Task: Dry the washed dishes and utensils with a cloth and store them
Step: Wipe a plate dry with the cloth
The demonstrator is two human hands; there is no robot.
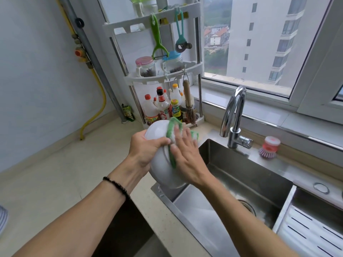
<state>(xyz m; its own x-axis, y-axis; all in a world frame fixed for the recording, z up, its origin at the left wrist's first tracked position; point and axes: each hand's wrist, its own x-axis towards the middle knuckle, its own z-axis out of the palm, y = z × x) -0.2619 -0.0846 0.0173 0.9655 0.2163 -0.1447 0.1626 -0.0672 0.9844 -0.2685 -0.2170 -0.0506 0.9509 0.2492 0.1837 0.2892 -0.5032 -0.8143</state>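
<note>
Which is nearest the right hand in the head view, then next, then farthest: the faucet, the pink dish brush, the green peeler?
1. Faucet, just right of the right hand, at the sink's back edge.
2. Pink dish brush, farther right, behind the sink.
3. Green peeler, hanging high on the rack.

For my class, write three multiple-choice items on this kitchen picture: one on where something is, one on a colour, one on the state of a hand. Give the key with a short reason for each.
1. Where does the pink dish brush stand?
A. on the sink ledge right of the tap
B. inside the sink basin
C. on the top shelf of the corner rack

2. What colour is the edging of the cloth?
A. red
B. green
C. black

3. What is the right hand doing?
A. hanging idle beside the sink
B. turning the tap
C. pressing the cloth against the white bowl with straight fingers

Key: 1 A, the brush sits on the steel ledge beside the tap's base. 2 B, a green border runs round the pale cloth. 3 C, the flat fingers lie over the cloth on the bowl, which the left hand grips at the rim.
</note>
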